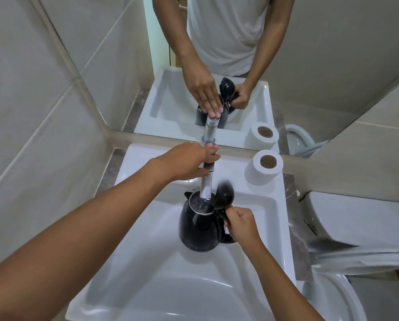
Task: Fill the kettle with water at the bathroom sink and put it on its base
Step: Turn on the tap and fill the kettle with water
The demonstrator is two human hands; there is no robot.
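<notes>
Kettle [199, 224]: black, lid [225, 194] flipped up, held in the sink [147, 269] basin at centre frame, its mouth right under the tap spout.
Water: seems to run from the tap [206, 181] into the opening; level inside cannot be told.
Right hand [241, 224]: fingers closed around the kettle handle, lower right of the kettle.
Left hand [189, 162]: laid over the tap's top, above the kettle; fingers curled on it, thumb below.
Doing it well: keep the mouth centred under the stream and the body level, watch the level, shut the tap before lifting, and take the added weight with a firm hold.
Base: not in view; that step is not yet done.
Surface: white glossy sink, toilet roll [263, 169] standing on its ledge, right of the tap.
Room: mirror [309, 77] behind, beige tiled wall [31, 100] at left, toilet [356, 228] at right edge.
</notes>
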